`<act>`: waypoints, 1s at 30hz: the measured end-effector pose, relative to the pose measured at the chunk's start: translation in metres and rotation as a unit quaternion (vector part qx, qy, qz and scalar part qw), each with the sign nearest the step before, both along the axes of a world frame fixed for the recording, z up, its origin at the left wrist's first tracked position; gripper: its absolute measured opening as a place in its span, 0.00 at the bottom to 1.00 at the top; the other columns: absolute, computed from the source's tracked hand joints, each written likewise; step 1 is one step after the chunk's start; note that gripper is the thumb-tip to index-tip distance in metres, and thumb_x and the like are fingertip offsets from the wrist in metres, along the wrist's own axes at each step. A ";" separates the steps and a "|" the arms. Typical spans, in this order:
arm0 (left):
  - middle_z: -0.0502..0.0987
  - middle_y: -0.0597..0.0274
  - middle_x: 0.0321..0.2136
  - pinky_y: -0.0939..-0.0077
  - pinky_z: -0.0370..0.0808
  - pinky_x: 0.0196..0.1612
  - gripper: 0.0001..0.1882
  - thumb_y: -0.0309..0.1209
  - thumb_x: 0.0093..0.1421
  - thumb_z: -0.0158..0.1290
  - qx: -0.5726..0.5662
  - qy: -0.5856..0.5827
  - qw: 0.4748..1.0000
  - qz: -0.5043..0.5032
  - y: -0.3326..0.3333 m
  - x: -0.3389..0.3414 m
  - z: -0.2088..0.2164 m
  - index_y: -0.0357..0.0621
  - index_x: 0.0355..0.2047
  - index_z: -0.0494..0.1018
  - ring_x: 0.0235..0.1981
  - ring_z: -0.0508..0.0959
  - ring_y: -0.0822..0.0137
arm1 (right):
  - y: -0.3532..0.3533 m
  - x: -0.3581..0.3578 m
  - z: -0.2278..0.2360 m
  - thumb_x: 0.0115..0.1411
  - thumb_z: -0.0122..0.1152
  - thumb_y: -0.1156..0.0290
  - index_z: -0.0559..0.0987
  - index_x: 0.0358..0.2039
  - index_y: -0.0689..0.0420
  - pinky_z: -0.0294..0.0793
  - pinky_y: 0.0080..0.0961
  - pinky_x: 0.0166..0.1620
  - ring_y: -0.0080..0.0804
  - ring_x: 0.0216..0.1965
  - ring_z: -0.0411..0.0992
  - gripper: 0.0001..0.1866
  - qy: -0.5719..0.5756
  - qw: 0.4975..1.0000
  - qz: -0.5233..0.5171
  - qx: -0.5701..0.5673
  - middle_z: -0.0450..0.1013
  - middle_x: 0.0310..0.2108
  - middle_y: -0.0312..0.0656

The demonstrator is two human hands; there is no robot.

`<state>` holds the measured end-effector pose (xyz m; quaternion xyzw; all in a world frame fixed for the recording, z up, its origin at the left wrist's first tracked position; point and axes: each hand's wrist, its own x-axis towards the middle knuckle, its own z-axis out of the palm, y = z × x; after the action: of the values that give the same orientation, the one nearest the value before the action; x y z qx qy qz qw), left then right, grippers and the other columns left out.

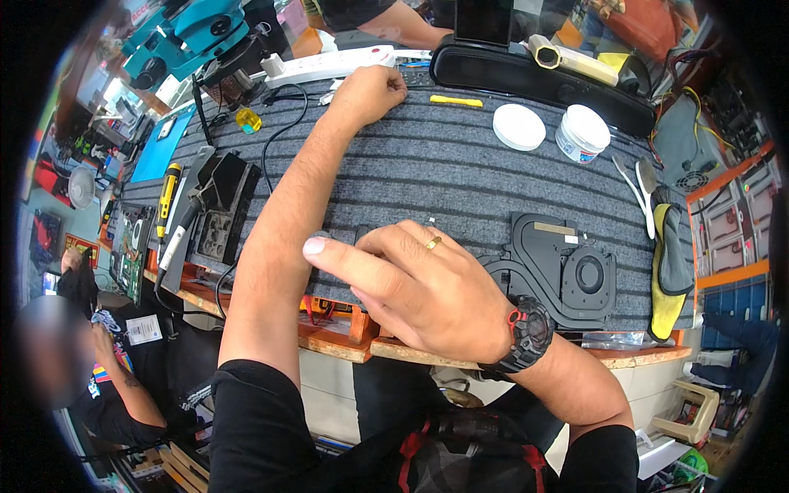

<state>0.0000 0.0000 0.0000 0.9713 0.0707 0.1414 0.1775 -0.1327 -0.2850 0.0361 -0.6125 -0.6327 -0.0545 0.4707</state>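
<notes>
My left hand [368, 97] reaches to the back of the bench, beside a white power strip [333, 64]. Its fingers are curled closed, and whatever they may hold is hidden. Nearer the front edge, my right hand [431, 287] hovers with the back up, the index finger stretched left and the others bent; nothing shows in it. Grey marks the tip of that finger. Right of this hand lies a black cooling fan with its flat housing [588, 275]. A yellow pry tool [456, 101] lies to the right of my left hand.
An open white jar [583, 134] and its round lid [519, 126] stand at the back right, before a black bar speaker [534, 78]. Brushes [648, 193] and a grey-yellow cloth [671, 271] lie at the right edge. A yellow-black cutter [168, 200] lies left. Another person sits at far left.
</notes>
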 end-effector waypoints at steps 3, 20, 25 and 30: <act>0.86 0.53 0.33 0.64 0.80 0.46 0.10 0.34 0.59 0.60 -0.004 -0.009 1.000 -0.015 0.006 0.005 -0.002 0.45 0.39 0.85 0.37 0.85 0.55 | 0.002 0.002 -0.001 0.56 0.67 0.82 0.68 0.67 0.49 0.75 0.34 0.39 0.43 0.38 0.77 0.39 -0.013 1.000 0.005 0.017 0.77 0.37 0.43; 0.85 0.55 0.32 0.68 0.79 0.44 0.08 0.30 0.61 0.63 -0.003 -0.008 1.000 -0.028 0.007 0.007 0.001 0.40 0.38 0.84 0.34 0.83 0.63 | 0.004 0.008 -0.007 0.57 0.67 0.77 0.64 0.69 0.50 0.76 0.38 0.43 0.45 0.40 0.75 0.40 0.036 0.997 0.039 0.061 0.74 0.41 0.45; 0.86 0.56 0.33 0.66 0.80 0.42 0.09 0.34 0.60 0.64 -0.071 0.001 0.997 -0.011 0.023 0.009 -0.010 0.44 0.38 0.85 0.35 0.85 0.61 | 0.000 0.013 0.004 0.56 0.70 0.83 0.64 0.67 0.58 0.80 0.34 0.49 0.41 0.46 0.80 0.39 0.094 0.989 0.021 0.113 0.74 0.58 0.50; 0.84 0.61 0.30 0.75 0.77 0.34 0.11 0.34 0.63 0.62 -0.226 -0.029 0.974 0.021 0.000 -0.025 0.017 0.38 0.38 0.83 0.32 0.83 0.72 | -0.020 0.041 0.012 0.62 0.66 0.81 0.49 0.73 0.58 0.83 0.31 0.47 0.35 0.47 0.79 0.46 0.266 0.950 -0.047 0.159 0.76 0.50 0.54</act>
<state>-0.0247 -0.0001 0.0167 0.9000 0.1155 0.1538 0.3912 -0.0918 -0.3055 0.0481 -0.5506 -0.4386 -0.0118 0.7102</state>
